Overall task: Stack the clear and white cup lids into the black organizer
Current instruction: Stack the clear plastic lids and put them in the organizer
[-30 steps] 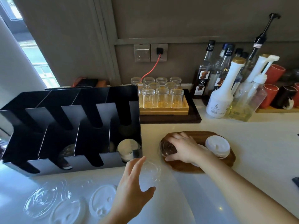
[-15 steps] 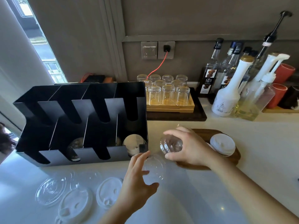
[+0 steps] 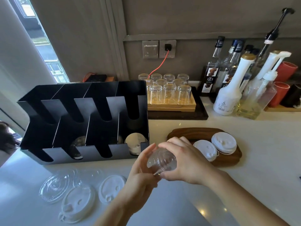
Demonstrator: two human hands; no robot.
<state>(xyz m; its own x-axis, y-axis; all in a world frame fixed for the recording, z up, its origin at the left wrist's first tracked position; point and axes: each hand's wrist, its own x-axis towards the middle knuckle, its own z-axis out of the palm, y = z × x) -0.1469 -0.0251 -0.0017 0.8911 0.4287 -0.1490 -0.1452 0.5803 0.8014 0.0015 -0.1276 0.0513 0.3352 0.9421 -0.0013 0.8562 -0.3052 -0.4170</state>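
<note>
Both the left hand (image 3: 143, 170) and the right hand (image 3: 184, 162) held a stack of clear lids (image 3: 162, 161) just before the black organizer (image 3: 84, 103), which contained few lids, while loose lids (image 3: 78, 199) on the counter (image 3: 244, 185) and white lids (image 3: 224, 141) on the wooden tray (image 3: 192, 133) were left.

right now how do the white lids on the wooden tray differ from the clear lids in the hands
The white opaque lids on the oval wooden tray rest there untouched; the clear see-through lids are gripped between the left hand and right hand above the counter. The white ones lie flat; the clear ones are tilted. Both are stacked round lids.
</note>
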